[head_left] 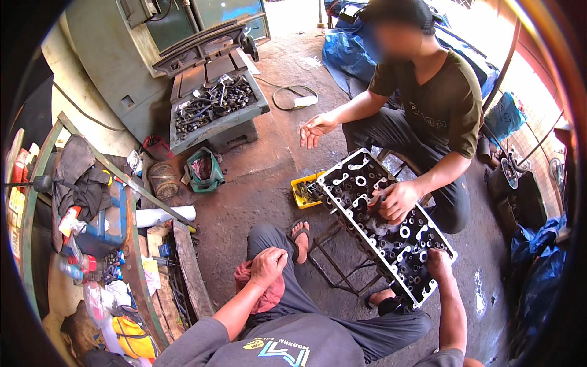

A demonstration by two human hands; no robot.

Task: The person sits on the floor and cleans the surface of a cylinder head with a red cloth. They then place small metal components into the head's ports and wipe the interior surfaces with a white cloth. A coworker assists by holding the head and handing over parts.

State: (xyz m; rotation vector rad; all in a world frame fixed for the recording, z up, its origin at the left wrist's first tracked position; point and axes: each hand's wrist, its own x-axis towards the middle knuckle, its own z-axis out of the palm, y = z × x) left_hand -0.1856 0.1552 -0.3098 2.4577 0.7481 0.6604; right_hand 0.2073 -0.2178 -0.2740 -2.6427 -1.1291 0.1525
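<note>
A long engine cylinder head (400, 244) with a pale rim and dark cavities rests on a metal-rod stand (324, 269) ahead of me to the right. At its near right end my right hand (439, 264) is closed, fingertips down among the valve openings; whatever they grip is hidden. My left hand (269, 267) lies with curled fingers over my left knee. A red rag (269, 298) is bunched beneath that wrist. Across from me a crouching co-worker presses one hand (396, 202) and a dark rag (380, 227) onto the cylinder head; their other hand (319, 127) hovers open.
A yellow tray (304, 200) of small parts touches the cylinder head's far left side. Metal parts (214, 101) pile on a grey machine table (247, 116). Below stand a green container (205, 183) and a rusty can (163, 180). A cluttered rack (137, 269) lines my left.
</note>
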